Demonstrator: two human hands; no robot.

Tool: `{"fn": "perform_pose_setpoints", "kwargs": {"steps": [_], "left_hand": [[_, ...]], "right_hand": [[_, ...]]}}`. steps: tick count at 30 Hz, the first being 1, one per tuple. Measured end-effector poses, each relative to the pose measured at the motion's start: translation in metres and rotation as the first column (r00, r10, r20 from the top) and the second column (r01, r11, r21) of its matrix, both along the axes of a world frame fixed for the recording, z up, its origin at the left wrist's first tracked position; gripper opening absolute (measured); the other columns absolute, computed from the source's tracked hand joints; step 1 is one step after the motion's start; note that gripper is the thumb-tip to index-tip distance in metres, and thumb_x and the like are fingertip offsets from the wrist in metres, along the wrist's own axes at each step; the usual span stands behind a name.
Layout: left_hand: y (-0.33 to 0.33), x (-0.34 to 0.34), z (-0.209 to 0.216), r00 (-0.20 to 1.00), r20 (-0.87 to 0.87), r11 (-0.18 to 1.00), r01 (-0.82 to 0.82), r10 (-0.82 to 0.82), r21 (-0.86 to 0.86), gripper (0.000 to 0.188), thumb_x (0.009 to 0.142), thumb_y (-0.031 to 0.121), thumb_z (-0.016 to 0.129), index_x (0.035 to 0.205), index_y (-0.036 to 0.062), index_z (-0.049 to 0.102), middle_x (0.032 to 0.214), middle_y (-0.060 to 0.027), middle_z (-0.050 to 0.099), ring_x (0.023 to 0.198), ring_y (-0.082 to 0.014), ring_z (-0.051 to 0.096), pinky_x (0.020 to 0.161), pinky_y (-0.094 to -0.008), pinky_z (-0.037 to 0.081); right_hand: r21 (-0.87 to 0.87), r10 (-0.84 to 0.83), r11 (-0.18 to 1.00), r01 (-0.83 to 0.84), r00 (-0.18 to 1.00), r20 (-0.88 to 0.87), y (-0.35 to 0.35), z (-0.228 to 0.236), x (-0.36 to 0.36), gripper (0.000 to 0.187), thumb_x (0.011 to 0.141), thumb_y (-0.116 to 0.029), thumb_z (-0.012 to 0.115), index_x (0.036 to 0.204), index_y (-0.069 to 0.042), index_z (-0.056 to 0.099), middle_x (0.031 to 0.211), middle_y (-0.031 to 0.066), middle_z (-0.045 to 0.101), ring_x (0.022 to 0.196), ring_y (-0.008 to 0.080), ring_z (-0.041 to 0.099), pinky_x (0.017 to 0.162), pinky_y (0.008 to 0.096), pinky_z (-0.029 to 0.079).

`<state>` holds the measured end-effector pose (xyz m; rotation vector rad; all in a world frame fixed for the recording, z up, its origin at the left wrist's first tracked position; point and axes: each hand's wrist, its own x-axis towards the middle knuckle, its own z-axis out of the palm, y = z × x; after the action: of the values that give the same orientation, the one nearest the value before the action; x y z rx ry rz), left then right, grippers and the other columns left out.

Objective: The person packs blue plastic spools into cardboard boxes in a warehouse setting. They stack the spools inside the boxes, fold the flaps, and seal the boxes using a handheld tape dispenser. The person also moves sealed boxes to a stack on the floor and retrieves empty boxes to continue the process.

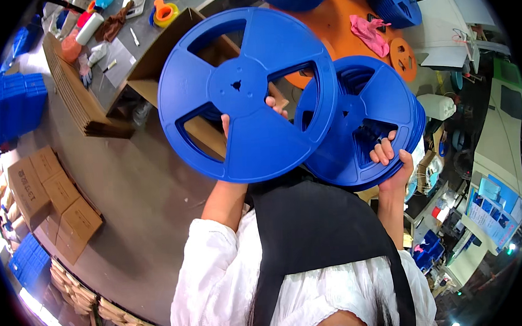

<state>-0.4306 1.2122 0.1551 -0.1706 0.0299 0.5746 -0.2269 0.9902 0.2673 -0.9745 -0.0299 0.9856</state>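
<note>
Over at the far left, cardboard boxes (44, 193) are sitting on the grey floor (140, 209), well apart from the work. Moving right, the left hand (253, 114) is holding up a single blue reel (247, 93); the hand is mostly hidden behind it, with only fingertips curling through a cut-out, so it is closed on the reel, though how tightly cannot be told. This reel is flat and round, with a small centre hole and three wedge-shaped openings, and it is hanging in the air above an open cardboard box (163, 56). To handle it well, the fingers are best kept hooked through an opening so the disc is not slipping or tilting. Further right, the right hand (392, 160) is gripping a stack of blue reels (367, 120) from below, fingers wrapped over the lower rim; keeping the stack pressed together and level seems wise. The single reel is overlapping the stack's left edge.
</note>
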Motion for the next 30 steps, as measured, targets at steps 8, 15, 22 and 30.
{"fn": "perform_pose_setpoints", "kwargs": {"steps": [8, 15, 22, 30], "left_hand": [[0.008, -0.019, -0.009, 0.998, 0.057, 0.998, -0.003, 0.007, -0.058, 0.076, 0.080, 0.054, 0.065, 0.130, 0.0025, 0.041, 0.116, -0.0104, 0.050, 0.113, -0.0270, 0.050, 0.102, -0.0407, 0.043], [0.039, -0.066, -0.026, 0.982, -0.025, 0.970, -0.183, 0.189, 0.158, 0.078, 0.079, 0.055, 0.068, 0.132, 0.0048, 0.039, 0.113, -0.0094, 0.050, 0.114, -0.0254, 0.048, 0.107, -0.0388, 0.037], [0.034, -0.075, -0.016, 0.961, -0.271, 0.979, 0.000, 0.056, 0.202, 0.076, 0.084, 0.055, 0.061, 0.135, 0.0027, 0.040, 0.124, -0.0153, 0.052, 0.119, -0.0259, 0.051, 0.102, -0.0384, 0.045], [0.017, -0.028, 0.027, 0.609, -0.788, 0.906, 0.279, 0.089, 0.318, 0.065, 0.086, 0.033, 0.065, 0.138, 0.0048, 0.039, 0.119, -0.0166, 0.060, 0.112, -0.0268, 0.058, 0.095, -0.0429, 0.049]], "right_hand": [[0.316, -0.010, 0.948, 0.025, 0.999, -0.048, -0.018, -0.003, 0.013, 0.043, 0.077, -0.022, 0.069, 0.108, -0.005, 0.044, 0.062, -0.0021, 0.040, 0.053, 0.0097, 0.043, 0.059, 0.0292, 0.039], [0.557, 0.079, 0.827, -0.076, 0.997, 0.018, -0.014, -0.003, 0.031, 0.036, 0.080, -0.020, 0.068, 0.103, -0.004, 0.046, 0.058, -0.0010, 0.048, 0.048, 0.0100, 0.049, 0.050, 0.0259, 0.038], [0.601, 0.081, 0.793, -0.098, 0.995, 0.055, -0.003, 0.003, 0.040, 0.036, 0.083, -0.021, 0.068, 0.105, -0.004, 0.045, 0.060, -0.0020, 0.048, 0.050, 0.0091, 0.048, 0.051, 0.0254, 0.038], [0.524, 0.064, 0.847, -0.086, 0.996, 0.061, 0.009, 0.010, 0.034, 0.037, 0.081, -0.022, 0.067, 0.105, -0.004, 0.045, 0.060, -0.0022, 0.046, 0.049, 0.0088, 0.047, 0.052, 0.0254, 0.038]]}}
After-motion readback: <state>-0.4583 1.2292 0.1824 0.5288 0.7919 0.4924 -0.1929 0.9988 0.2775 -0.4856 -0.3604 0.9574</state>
